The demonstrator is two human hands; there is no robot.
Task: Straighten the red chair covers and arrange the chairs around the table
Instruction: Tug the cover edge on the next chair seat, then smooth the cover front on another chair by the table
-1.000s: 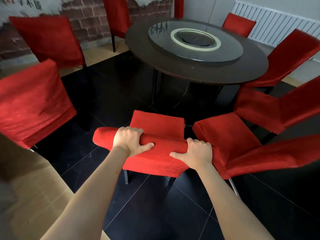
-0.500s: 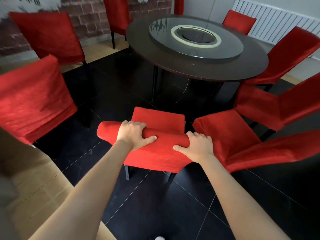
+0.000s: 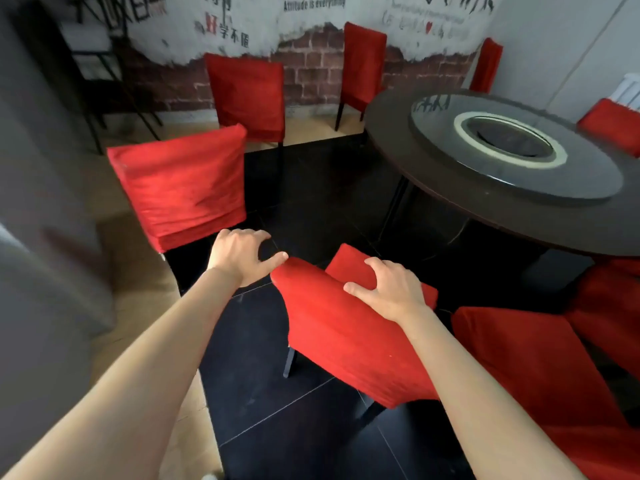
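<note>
Nearest, the person's two bare forearms are reaching out over the black tiled floor (image 3: pixel 311 445). The right hand (image 3: pixel 391 289) is lying on the top edge of the closest chair's backrest (image 3: pixel 346 334), fingers curled over the red cover and grasping it. The left hand (image 3: pixel 239 254) is hovering just off the backrest's left corner — fingers loosely bent, holding nothing, the thumb tip almost meeting the fabric. That chair is standing with its back to the person, its seat (image 3: pixel 349 268) pointing toward the round dark worktop (image 3: pixel 450 188), near it but not tucked under.

To the right, another covered chair (image 3: pixel 526 358) is sitting just beside the first one. To the left, a third chair (image 3: pixel 183 188) is standing apart, its cover wrinkled and sagging along the lower edge. Farther back, two more red chairs (image 3: pixel 249 95) (image 3: pixel 363 64) are facing away toward the worktop — both well apart from it, in front of the brick-patterned wall (image 3: pixel 311 71).
</note>
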